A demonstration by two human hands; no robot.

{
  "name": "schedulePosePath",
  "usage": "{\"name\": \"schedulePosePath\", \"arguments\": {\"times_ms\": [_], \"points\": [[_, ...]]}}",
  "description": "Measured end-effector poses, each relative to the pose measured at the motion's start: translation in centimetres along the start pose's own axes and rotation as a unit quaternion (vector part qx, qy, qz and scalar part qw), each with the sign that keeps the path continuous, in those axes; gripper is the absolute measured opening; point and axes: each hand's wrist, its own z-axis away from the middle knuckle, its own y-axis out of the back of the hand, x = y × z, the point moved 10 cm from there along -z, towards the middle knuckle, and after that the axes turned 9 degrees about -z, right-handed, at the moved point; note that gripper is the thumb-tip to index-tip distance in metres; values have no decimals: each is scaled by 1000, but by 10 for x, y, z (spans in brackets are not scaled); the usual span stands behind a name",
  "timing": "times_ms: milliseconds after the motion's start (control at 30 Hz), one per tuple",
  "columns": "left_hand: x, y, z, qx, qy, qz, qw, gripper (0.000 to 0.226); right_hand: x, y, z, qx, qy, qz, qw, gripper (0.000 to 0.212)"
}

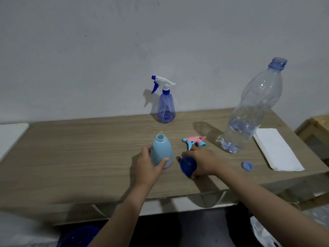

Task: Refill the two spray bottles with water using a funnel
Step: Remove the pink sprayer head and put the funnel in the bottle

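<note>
A light blue spray bottle stands upright mid-table with its neck open. My left hand grips its lower body. Its pink and blue spray head lies on the table just to the right. My right hand holds a dark blue funnel lying on the table beside the bottle. A clear blue spray bottle with a white and blue trigger head screwed on stands at the back near the wall. A large clear water bottle, uncapped and partly filled, stands at the right.
A blue bottle cap lies near the table's front right. A folded white cloth lies at the right end of the wooden table. A wooden crate sits beyond the right edge. A blue basin is on the floor below.
</note>
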Motion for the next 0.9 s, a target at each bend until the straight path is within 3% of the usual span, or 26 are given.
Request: {"name": "schedulePosePath", "arguments": {"times_ms": [100,233,367,533,700,900], "points": [[-2,-1,0,-6,0,-10,1000,70,0,5,1,28,9,-15,999,84],[-2,0,0,1,-6,-15,1000,70,0,33,15,105,41,-125,986,83],[-1,1,1,6,-10,-16,1000,69,-12,79,37,217,116,-283,927,70],[1,1,2,2,-13,-21,1000,66,-33,111,49,271,172,-370,872,54],[6,4,3,-6,-12,-40,999,60,-43,123,48,282,158,-435,841,43],[10,5,4,-13,-8,-46,999,59,-43,134,37,329,125,-536,767,38]]}}
